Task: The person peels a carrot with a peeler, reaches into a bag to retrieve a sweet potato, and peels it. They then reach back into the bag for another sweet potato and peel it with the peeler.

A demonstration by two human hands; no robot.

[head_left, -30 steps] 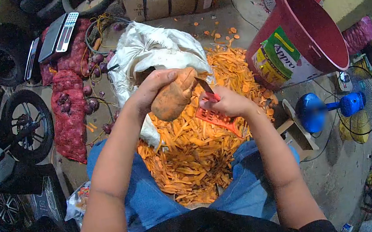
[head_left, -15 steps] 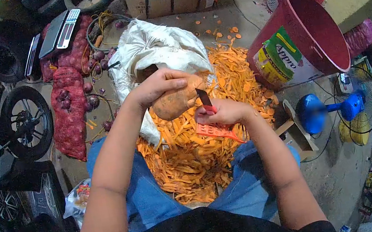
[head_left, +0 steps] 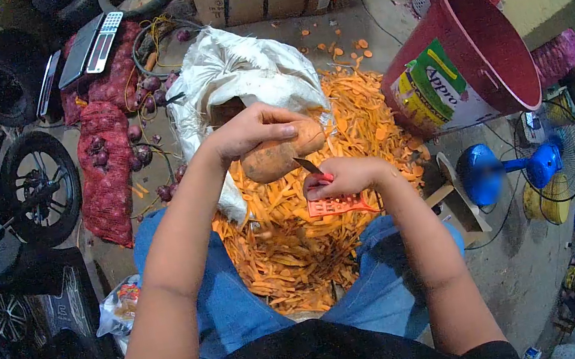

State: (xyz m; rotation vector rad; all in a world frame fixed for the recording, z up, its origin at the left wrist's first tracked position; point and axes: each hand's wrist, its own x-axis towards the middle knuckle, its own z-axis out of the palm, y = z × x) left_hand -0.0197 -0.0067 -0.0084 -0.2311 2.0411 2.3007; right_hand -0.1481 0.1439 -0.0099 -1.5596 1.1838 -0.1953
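My left hand [head_left: 256,130] is closed over the top of a thick carrot [head_left: 273,162], its skin brownish and dirty in places. Below and to the right, my right hand [head_left: 351,175] grips a small knife [head_left: 310,166] with a dark blade and red handle; the blade's tip points up at the carrot's lower right side. From the same fist hangs an orange-red plastic peeler [head_left: 341,205] with a slotted body. Under both hands spreads a heap of orange peelings [head_left: 292,255], reaching between my knees. Just behind my left hand lies a white woven sack [head_left: 237,58] with its mouth open.
A large dark red bucket [head_left: 421,92] leans at the right, near a blue fan [head_left: 543,163]. To the left are red net bags of onions [head_left: 109,179], a scale [head_left: 84,57] and a wheel [head_left: 42,190]. Bound cartons [head_left: 265,0] stand at the back.
The carrot has turned and tilted slightly in my left hand. My right hand has lowered a little, and the knife blade now slants more to the left, lower than before.
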